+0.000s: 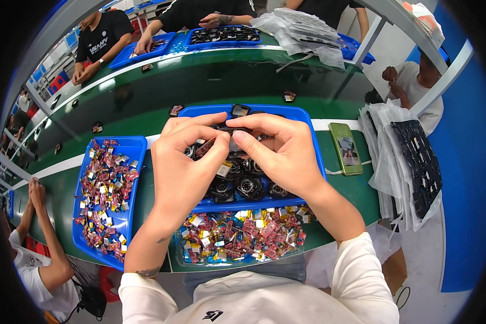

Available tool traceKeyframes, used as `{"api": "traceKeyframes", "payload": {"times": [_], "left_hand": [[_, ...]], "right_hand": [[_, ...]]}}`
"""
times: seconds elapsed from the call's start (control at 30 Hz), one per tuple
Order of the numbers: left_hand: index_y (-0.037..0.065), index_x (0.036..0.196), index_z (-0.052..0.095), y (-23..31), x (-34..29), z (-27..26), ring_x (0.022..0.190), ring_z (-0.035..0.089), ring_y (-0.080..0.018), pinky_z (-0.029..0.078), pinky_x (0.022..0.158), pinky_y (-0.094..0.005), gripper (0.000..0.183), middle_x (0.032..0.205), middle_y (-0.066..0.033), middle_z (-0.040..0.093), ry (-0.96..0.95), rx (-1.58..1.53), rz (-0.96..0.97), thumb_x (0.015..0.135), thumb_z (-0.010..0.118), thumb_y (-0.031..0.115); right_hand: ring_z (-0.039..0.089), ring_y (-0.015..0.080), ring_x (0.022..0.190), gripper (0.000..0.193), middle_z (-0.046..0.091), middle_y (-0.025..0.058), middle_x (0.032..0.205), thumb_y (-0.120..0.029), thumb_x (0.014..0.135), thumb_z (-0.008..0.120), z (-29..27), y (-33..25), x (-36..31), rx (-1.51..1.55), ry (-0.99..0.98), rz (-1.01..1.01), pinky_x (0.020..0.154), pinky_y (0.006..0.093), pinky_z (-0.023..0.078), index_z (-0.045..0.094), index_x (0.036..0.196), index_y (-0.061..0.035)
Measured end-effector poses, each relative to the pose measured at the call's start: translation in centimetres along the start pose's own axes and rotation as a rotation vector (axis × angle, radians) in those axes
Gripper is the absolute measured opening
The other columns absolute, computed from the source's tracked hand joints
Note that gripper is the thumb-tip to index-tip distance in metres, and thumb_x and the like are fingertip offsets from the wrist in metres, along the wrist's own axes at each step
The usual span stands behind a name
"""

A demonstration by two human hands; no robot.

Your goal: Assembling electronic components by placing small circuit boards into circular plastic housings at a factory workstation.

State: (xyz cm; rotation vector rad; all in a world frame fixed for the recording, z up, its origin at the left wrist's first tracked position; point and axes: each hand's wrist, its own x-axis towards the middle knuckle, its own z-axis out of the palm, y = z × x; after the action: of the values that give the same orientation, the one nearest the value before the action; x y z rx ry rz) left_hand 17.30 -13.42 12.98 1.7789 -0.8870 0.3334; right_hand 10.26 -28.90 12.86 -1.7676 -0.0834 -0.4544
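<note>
Both my hands are raised over a blue tray (314,146) of black watch cases (249,187). Between my fingertips is a small black watch case (236,130), seen nearly edge-on. My left hand (186,154) pinches its left side with thumb and forefinger. From the other side, my right hand (279,146) grips it with the thumb in front. By the left thumb shows a reddish circuit board (205,147); whether it is held or lies behind is hard to tell. My fingers hide much of the held case.
Left stands a blue tray (136,162) of red circuit boards with batteries; a clear tray of more (243,237) is nearest me. A green phone (345,148) and bagged black trays (410,162) are right. Across the green conveyor (216,81), people work at blue trays (221,36).
</note>
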Motion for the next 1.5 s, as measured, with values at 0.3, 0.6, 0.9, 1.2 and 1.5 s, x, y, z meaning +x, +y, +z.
{"api": "traceKeyframes", "payload": {"times": [0.3, 0.6, 0.9, 1.2, 1.5], "left_hand": [[0.001, 0.086, 0.073, 0.3, -0.1, 0.4, 0.099, 0.061, -0.0201, 0.045, 0.089, -0.0338, 0.009, 0.103, -0.0112, 0.071, -0.021, -0.024, -0.004, 0.077, 0.071, 0.003], [0.000, 0.087, 0.072, 1.4, 0.0, -0.5, 0.078, 0.065, -0.0139, 0.049, 0.069, -0.0241, 0.009, 0.082, -0.0067, 0.070, -0.055, 0.132, 0.009, 0.079, 0.073, 0.004], [-0.004, 0.093, 0.069, 0.2, 0.0, -0.4, 0.078, 0.065, -0.0092, 0.052, 0.072, -0.0213, 0.012, 0.085, -0.0082, 0.071, -0.142, -0.712, -0.403, 0.083, 0.072, 0.003], [-0.001, 0.089, 0.068, -0.2, 0.3, 0.0, 0.067, 0.059, -0.0023, 0.044, 0.060, -0.0165, 0.014, 0.075, -0.0020, 0.068, -0.112, -0.523, -0.343, 0.081, 0.075, 0.008], [-0.001, 0.086, 0.073, -0.6, 2.2, -5.6, 0.066, 0.063, -0.0113, 0.048, 0.061, -0.0248, 0.014, 0.074, -0.0076, 0.070, -0.586, -0.222, -0.172, 0.077, 0.076, 0.010]], "right_hand": [[0.069, 0.0132, 0.072, 0.015, 0.072, 0.0115, 0.086, -0.002, 0.085, 0.064, 0.3, 1.0, 0.7, -0.075, 0.175, -0.224, 0.061, 0.0245, 0.056, 0.071, 0.098, 0.0008], [0.064, 0.0070, 0.075, 0.015, 0.068, 0.0057, 0.086, -0.002, 0.082, 0.069, -1.0, 0.1, 0.9, 0.100, 0.149, -0.036, 0.062, 0.0200, 0.053, 0.066, 0.095, 0.0023], [0.067, 0.0097, 0.078, 0.015, 0.069, 0.0056, 0.086, -0.002, 0.078, 0.072, -0.5, -0.3, 0.4, -0.003, 0.176, -0.198, 0.065, 0.0217, 0.054, 0.067, 0.092, 0.0014], [0.067, 0.0130, 0.085, 0.014, 0.067, 0.0085, 0.093, 0.001, 0.084, 0.068, -0.6, -0.7, 0.0, 0.203, 0.083, -0.137, 0.071, 0.0237, 0.056, 0.063, 0.096, 0.0030], [0.066, 0.0217, 0.066, 0.017, 0.069, 0.0087, 0.079, -0.004, 0.076, 0.071, 0.2, -2.1, -1.2, -0.369, -0.101, -0.638, 0.060, 0.0313, 0.054, 0.069, 0.093, -0.0034]]}}
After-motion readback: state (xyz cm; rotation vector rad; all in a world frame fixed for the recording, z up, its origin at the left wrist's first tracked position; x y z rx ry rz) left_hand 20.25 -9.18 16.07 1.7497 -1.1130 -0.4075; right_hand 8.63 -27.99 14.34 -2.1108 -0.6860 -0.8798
